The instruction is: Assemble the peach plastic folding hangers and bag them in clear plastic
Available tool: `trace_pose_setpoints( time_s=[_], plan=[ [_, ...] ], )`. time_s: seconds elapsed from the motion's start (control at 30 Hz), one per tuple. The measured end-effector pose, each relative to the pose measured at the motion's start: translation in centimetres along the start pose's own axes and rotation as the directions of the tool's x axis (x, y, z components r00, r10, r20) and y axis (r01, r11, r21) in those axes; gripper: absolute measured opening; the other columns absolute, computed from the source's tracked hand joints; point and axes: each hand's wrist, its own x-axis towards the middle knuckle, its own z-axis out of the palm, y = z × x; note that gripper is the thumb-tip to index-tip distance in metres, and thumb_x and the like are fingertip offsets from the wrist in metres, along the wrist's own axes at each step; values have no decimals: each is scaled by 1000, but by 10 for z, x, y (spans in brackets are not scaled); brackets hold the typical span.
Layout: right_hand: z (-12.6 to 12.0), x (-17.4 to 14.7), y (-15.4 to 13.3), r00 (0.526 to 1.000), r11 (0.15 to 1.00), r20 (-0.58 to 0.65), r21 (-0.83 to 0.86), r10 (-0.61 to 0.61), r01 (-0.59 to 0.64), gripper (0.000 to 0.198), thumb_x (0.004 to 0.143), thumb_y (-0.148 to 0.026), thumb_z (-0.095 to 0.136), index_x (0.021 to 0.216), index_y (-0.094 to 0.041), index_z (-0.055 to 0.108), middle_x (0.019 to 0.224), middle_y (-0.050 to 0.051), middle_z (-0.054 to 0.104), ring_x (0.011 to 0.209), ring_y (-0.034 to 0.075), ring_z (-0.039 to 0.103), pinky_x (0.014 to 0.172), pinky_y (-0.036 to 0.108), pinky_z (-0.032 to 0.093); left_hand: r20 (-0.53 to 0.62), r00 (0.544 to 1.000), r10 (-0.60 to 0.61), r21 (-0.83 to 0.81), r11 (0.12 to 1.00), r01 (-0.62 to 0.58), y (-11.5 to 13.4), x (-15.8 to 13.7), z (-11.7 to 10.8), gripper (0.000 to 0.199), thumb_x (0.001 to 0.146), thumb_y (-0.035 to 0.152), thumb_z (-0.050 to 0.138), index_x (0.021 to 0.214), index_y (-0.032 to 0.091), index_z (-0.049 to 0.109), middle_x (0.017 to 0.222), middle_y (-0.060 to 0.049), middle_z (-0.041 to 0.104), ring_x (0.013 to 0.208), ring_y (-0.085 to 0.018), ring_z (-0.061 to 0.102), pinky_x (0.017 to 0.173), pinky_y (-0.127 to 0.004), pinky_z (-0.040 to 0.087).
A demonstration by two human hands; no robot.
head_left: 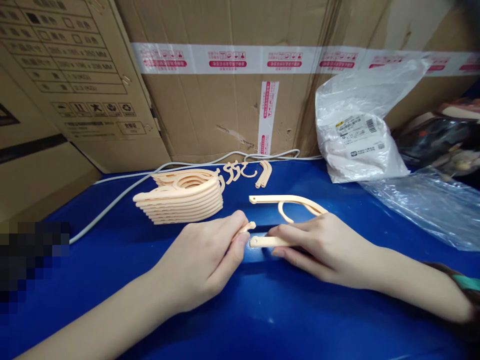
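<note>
My left hand (212, 255) is closed, thumb and forefinger pinching a cream plastic hanger piece (252, 226); only its narrow, slightly bent tip shows. Close by on the right, my right hand (318, 247) grips a cream hanger arm (268, 242), whose holed end points at the left hand. The two pieces are near each other but look apart. Just beyond the right hand lie another curved hanger arm (277, 199) and a hook (284, 212), partly hidden by that hand. A stack of folded cream hangers (180, 200) sits beyond my left hand.
Several loose hooks (234, 171) and short curved arms (264, 174) lie at the back of the blue table (240, 310). A white cable (123, 197) runs behind the stack. Cardboard boxes (210, 110) wall off the back and left. A white plastic bag (362, 135) and clear film (431, 205) are at right.
</note>
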Motion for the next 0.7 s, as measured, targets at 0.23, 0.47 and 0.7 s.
trace_pose_setpoints(
  time_s=[0.23, 0.47, 0.7],
  plan=[
    [0, 1, 8, 999, 999, -17, 21, -30, 30, 31, 103, -34, 37, 105, -17, 62, 87, 3, 69, 71, 15, 64, 64, 25, 42, 73, 996, -60, -53, 997, 64, -2, 0, 3, 28, 102, 31, 25, 82, 22, 43, 66, 6, 51, 59, -14, 50, 55, -28, 29],
    [1, 2, 10, 991, 995, -102, -54, -84, 79, 30, 102, -33, 38, 111, -17, 63, 89, 2, 71, 72, 15, 65, 65, 26, 41, 136, 989, -61, -79, 994, 72, -2, 2, 1, 31, 103, 32, 22, 82, 22, 43, 67, 5, 52, 58, -14, 50, 56, -27, 30],
    [1, 1, 5, 987, 994, -134, -77, -91, 81, 27, 102, -31, 39, 104, -17, 63, 81, 1, 69, 64, 14, 63, 59, 26, 38, 107, 993, 48, 198, 978, -69, -2, 4, 1, 25, 100, 38, 38, 80, 23, 38, 59, 7, 52, 47, -15, 52, 45, -25, 26]
  ],
)
